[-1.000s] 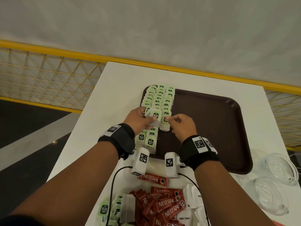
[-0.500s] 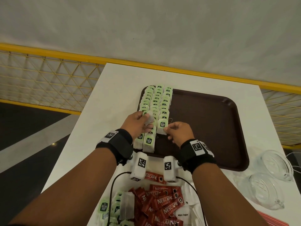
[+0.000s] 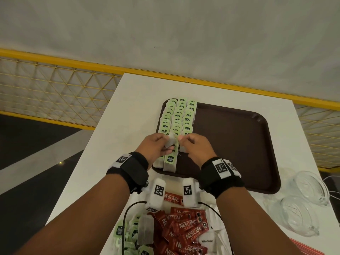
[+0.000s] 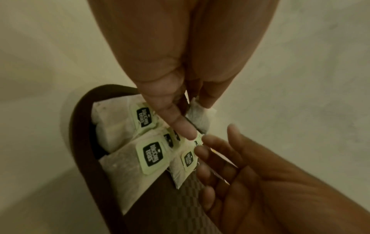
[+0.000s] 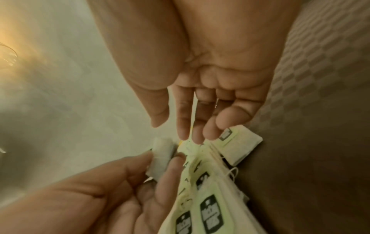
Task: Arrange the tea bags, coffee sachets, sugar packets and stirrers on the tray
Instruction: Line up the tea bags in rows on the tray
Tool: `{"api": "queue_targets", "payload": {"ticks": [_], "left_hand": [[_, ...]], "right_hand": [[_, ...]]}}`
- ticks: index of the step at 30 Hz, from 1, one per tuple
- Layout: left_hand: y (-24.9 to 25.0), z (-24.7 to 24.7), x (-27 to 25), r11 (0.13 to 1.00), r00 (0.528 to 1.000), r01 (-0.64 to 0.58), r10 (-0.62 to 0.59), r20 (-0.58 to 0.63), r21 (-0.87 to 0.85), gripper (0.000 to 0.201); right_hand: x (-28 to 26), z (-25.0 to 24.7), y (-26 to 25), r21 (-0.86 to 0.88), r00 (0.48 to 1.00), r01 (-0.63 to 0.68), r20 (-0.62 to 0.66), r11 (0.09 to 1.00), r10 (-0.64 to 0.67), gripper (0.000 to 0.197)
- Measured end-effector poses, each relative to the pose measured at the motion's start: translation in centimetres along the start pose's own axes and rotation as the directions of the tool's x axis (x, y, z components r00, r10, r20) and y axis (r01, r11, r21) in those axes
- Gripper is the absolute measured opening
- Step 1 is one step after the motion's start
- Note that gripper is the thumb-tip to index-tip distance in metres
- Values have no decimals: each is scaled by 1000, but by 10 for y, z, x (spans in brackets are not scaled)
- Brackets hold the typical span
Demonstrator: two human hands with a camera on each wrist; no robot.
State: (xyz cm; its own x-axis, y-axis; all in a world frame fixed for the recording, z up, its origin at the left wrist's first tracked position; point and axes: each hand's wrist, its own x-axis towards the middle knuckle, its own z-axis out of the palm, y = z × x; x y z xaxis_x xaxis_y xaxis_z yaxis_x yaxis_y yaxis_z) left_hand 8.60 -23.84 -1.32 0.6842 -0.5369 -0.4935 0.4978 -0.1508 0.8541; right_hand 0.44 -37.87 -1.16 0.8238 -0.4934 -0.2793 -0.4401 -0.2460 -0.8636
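White table [image 3: 139, 92] holds a brown tray [image 3: 239, 144]; its left edge carries three rows of tea bags [image 3: 177, 116], the rest is bare. Coffee sachets [image 3: 191, 230], sugar packets [image 3: 207, 241] and loose tea bags [image 3: 128, 236] sit unsorted on the near table edge, two glass cups [image 3: 303, 203] to the right.

Step, as I read it: tea-bag rows being extended. Left hand [image 3: 156, 146] pinches one tea bag [image 3: 171, 140] between thumb and fingers, above the near end of the rows. Right hand [image 3: 195, 146] holds nothing, fingers relaxed, tips on the laid bags.

Next: lay it flat, overlapped, in line; light touch or the neighbours shift.

Right wrist view shows the pinch [image 5: 162, 159] and the empty palm; the head view hides both. Only the head view shows the remaining piles.
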Motion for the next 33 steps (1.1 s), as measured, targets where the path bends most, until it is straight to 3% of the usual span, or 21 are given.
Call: {"api": "queue_targets", "payload": {"ticks": [3, 6, 9, 12, 16, 22, 25, 29, 33], "left_hand": [[-3, 1, -4, 993, 997, -76, 72, 42, 94, 12], [-7, -3, -8, 960, 989, -140, 125, 78, 242, 11], [-7, -5, -10, 871, 978, -205, 165, 128, 446, 19], [-3, -3, -14, 784, 971, -239, 180, 158, 572, 27], [-2, -1, -15, 749, 983, -183, 145, 111, 637, 49], [-1, -6, -13, 842, 990, -136, 104, 91, 521, 61], [-2, -10, -16, 868, 991, -124, 88, 98, 481, 58], [-5, -18, -19, 845, 991, -132, 106, 79, 518, 47], [-7, -29, -25, 855, 992, -122, 112, 51, 504, 41]], "right_hand": [[-7, 3, -7, 83, 999, -20, 31, 996, 18, 39], [-12, 4, -7, 244, 988, -151, 39, 958, 146, 46], [-16, 5, -2, 279, 975, -224, 61, 934, 216, 48], [-17, 6, 2, 326, 963, -270, 85, 906, 257, 38], [-14, 9, 7, 388, 952, -304, 90, 870, 293, 19], [-12, 5, 4, 452, 965, -253, 57, 855, 255, 6], [-8, 1, 9, 384, 964, -218, -55, 897, 258, 5], [1, -2, 22, 134, 958, -217, -163, 967, 238, 7], [13, 1, 31, -66, 946, -252, -228, 966, 231, 9]]}}
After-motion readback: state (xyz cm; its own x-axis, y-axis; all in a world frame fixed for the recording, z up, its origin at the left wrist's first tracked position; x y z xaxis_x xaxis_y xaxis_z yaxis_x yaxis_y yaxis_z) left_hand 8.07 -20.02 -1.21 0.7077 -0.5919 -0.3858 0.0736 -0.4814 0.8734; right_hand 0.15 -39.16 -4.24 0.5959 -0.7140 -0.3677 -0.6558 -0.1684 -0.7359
